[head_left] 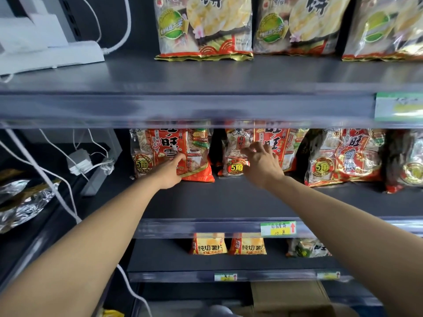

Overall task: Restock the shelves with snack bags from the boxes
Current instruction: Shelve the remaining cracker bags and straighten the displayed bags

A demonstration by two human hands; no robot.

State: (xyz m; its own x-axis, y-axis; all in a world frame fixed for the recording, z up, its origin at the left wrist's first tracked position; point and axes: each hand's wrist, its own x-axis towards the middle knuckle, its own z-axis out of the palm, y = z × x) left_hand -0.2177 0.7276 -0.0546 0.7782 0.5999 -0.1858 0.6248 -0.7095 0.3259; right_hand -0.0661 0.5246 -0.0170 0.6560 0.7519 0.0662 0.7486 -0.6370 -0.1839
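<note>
Dark grey metal shelving fills the aisle wall, each tier edged with a clear plastic price rail. On the top shelf (206,74) stand pale rice cracker bags (203,26). White cables (68,156) trail down the bay to the left, past a crumpled foil bag (20,202). The lowest tier holds two yellow crisp bags (209,245) under a green and yellow price label (278,228).

The red snack bags sit far back on the middle shelf (217,202). They stand upright on their bottom seals, long axis vertical, printed fronts facing out to the aisle. The left red bag (164,143) has its lower right corner kicked forward. The second red bag (235,167) stands just right of it, and a third red bag (343,156) further right.

Both bare arms reach in. The left hand (170,171) lies against the lower front of the left bag, fingers together and pointing up its face. I cannot tell whether it grips the bag. The right hand (263,163) is at the second bag, fingers spread and bent, tips at the wrapper and not closed on it.
</note>
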